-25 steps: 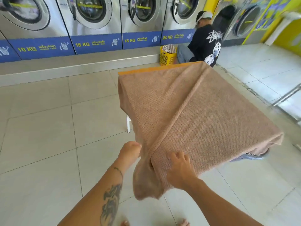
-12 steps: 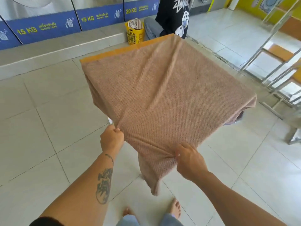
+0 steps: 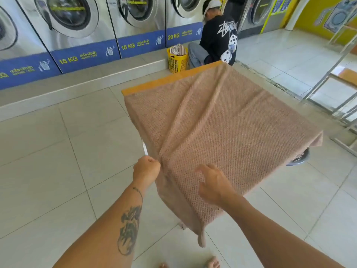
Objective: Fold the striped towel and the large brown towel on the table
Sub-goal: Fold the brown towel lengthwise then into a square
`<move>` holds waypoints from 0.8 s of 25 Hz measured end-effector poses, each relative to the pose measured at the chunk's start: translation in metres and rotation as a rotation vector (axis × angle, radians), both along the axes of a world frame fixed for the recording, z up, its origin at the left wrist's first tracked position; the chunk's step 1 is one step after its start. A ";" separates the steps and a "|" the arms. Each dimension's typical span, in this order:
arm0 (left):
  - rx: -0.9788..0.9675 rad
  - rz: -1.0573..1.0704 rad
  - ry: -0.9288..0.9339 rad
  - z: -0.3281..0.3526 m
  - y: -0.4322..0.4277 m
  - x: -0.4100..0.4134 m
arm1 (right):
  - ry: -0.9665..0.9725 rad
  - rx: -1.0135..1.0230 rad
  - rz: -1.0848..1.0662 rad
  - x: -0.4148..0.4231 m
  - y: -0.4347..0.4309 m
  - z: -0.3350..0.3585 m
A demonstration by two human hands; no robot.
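The large brown towel (image 3: pixel 228 136) lies spread over the bench (image 3: pixel 152 86), covering nearly all of it; only an orange strip of bench top shows along the far edge. The near corner of the towel hangs off toward me, down to the floor tiles (image 3: pixel 58 151), w/ a long crease running from the far edge to the near-left side. I see my left hand (image 3: pixel 146 169) clenched on the towel's near-left edge, grip tight around a pinch of fabric. My right hand (image 3: pixel 214 183) hovers over the near part of the towel, fingers spread, grip released, holding nothing. No striped towel that I can make out on the bench. A white bench leg (image 3: pixel 144 148) peeks out just left of the cloth.

Behind the bench: a yellow laundry basket (image 3: pixel 177 59) w/ cloth in it, a person in a black printed shirt (image 3: pixel 220 38) crouching beside it, and a row of washers (image 3: pixel 81 26) marked 15 KG and 20 KG. A metal rack (image 3: pixel 334 78) stands off to the right, well apart. A dark round item pokes out under the towel's right corner; can't tell what it is.
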State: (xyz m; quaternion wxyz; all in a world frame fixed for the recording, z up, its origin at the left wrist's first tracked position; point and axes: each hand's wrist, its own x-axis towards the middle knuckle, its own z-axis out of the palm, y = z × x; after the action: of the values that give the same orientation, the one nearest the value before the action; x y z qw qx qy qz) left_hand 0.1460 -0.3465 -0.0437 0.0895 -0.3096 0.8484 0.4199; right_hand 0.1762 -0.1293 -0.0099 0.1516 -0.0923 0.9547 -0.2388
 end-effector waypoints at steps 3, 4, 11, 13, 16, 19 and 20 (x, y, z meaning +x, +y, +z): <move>0.091 0.025 0.078 0.022 -0.006 -0.023 | 0.010 -0.026 0.042 -0.026 -0.012 0.008; 0.115 0.034 0.107 0.026 -0.009 -0.028 | 0.014 -0.034 0.061 -0.037 -0.015 0.011; 0.181 0.069 0.145 0.035 -0.070 -0.077 | -0.017 -0.040 0.114 -0.096 -0.062 0.021; 0.199 0.055 0.135 0.028 -0.093 -0.107 | -0.041 -0.009 0.098 -0.122 -0.086 0.020; 0.204 0.022 0.113 0.010 -0.128 -0.165 | -0.063 0.027 0.068 -0.175 -0.135 0.012; 0.232 0.011 0.087 -0.008 -0.158 -0.227 | -0.133 0.105 0.010 -0.221 -0.184 -0.002; 0.269 0.024 0.083 -0.016 -0.169 -0.249 | -0.161 0.142 -0.020 -0.232 -0.200 -0.009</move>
State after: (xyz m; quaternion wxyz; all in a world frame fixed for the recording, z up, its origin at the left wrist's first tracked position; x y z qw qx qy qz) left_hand -0.1026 -0.5159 -0.0596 0.0899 -0.2872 0.7837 0.5434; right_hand -0.0561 -0.3294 -0.0191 0.2314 -0.0521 0.9549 -0.1789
